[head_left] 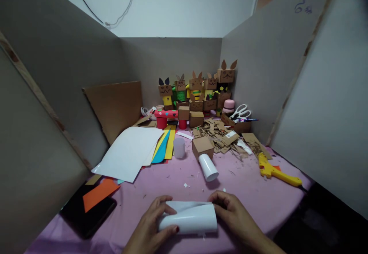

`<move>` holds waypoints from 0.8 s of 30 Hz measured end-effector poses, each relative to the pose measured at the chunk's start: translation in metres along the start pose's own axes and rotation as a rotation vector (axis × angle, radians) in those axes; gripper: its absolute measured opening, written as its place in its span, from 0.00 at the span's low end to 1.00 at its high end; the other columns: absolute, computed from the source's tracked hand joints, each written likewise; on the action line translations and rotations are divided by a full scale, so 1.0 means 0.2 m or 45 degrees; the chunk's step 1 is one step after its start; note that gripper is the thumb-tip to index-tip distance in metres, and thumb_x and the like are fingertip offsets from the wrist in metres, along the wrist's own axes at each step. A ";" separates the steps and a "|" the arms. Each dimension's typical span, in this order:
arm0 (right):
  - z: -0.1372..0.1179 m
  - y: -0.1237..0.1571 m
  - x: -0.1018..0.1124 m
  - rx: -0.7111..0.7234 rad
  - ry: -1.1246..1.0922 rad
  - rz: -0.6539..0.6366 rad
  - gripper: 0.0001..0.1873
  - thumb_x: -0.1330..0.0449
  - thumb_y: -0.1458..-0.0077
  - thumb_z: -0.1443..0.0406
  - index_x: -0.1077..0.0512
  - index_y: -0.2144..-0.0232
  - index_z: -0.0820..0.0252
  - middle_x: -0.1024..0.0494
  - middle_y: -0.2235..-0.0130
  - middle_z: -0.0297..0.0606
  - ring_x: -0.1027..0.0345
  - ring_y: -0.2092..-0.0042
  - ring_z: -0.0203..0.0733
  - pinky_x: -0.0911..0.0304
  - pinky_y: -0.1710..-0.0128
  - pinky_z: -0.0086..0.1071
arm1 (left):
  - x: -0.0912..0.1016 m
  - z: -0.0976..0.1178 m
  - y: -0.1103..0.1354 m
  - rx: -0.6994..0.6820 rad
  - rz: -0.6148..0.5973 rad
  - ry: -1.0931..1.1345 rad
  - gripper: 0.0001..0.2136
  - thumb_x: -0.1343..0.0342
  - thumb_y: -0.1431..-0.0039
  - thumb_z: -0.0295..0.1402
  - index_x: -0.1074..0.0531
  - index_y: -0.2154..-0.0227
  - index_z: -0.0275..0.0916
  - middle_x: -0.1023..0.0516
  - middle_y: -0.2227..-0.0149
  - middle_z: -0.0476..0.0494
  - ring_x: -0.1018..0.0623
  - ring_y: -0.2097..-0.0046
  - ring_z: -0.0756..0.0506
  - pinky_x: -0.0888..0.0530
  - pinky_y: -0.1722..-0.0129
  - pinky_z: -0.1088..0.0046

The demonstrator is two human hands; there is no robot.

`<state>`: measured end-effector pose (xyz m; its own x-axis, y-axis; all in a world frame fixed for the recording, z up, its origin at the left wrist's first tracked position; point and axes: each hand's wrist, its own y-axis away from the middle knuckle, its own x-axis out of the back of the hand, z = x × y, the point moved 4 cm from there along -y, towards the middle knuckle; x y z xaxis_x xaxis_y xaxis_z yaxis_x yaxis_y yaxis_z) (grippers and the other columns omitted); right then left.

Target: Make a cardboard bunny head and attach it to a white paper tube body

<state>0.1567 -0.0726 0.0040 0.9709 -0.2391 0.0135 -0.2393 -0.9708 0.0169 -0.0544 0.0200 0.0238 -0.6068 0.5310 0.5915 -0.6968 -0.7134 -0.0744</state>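
Note:
A white paper tube (191, 221), rolled from glossy paper with a loose flap along its upper side, lies crosswise at the table's front. My left hand (156, 223) wraps round its left end, thumb in front and fingers over the top. At the right end, my right hand (230, 211) pinches the flap's edge between thumb and fingers. Beyond them a finished-looking white paper cylinder (208, 167) leans against a small cardboard box (202, 147). A translucent white cup-like piece (179, 148) stands to their left.
White sheets (130, 150) and coloured paper (163, 146) lie left. A yellow glue gun (277, 171) rests right, near cardboard scraps (215, 135) and scissors (241, 112). Cardboard animal figures (196, 85) stand at the back. An orange strip (100, 194) covers part of a black tablet-like object (86, 217).

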 end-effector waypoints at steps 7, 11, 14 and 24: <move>0.01 0.04 0.00 0.028 0.063 -0.104 0.07 0.40 0.54 0.72 0.26 0.69 0.61 0.24 0.74 0.30 0.33 0.71 0.38 0.42 0.72 0.28 | 0.00 0.00 -0.01 0.005 -0.026 0.033 0.07 0.41 0.50 0.36 0.27 0.68 0.42 0.28 0.52 0.39 0.26 0.52 0.37 0.31 0.54 0.60; -0.01 0.04 0.00 0.067 0.083 -0.014 0.06 0.41 0.52 0.70 0.24 0.74 0.61 0.23 0.74 0.32 0.33 0.69 0.40 0.41 0.69 0.30 | 0.00 0.00 -0.01 0.011 -0.006 0.039 0.07 0.40 0.50 0.36 0.27 0.69 0.41 0.28 0.53 0.39 0.26 0.51 0.37 0.31 0.53 0.59; -0.02 0.04 0.03 0.056 0.039 0.077 0.06 0.41 0.52 0.69 0.25 0.77 0.61 0.25 0.77 0.31 0.35 0.72 0.38 0.43 0.71 0.29 | 0.00 0.00 0.01 0.057 0.003 0.231 0.16 0.41 0.49 0.47 0.27 0.62 0.42 0.26 0.55 0.40 0.25 0.55 0.38 0.29 0.57 0.61; 0.04 0.05 0.13 -0.043 -0.253 0.179 0.05 0.34 0.58 0.64 0.27 0.76 0.58 0.27 0.79 0.28 0.36 0.74 0.38 0.41 0.75 0.27 | -0.07 -0.03 0.06 0.427 0.154 1.050 0.35 0.34 0.57 0.50 0.34 0.46 0.41 0.21 0.55 0.39 0.22 0.56 0.42 0.27 0.56 0.68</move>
<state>0.1786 -0.0889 -0.0035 0.9099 -0.3744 -0.1786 -0.3693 -0.9272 0.0621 -0.0567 0.0077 0.0097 -0.8405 0.5112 -0.1796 -0.5406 -0.8130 0.2162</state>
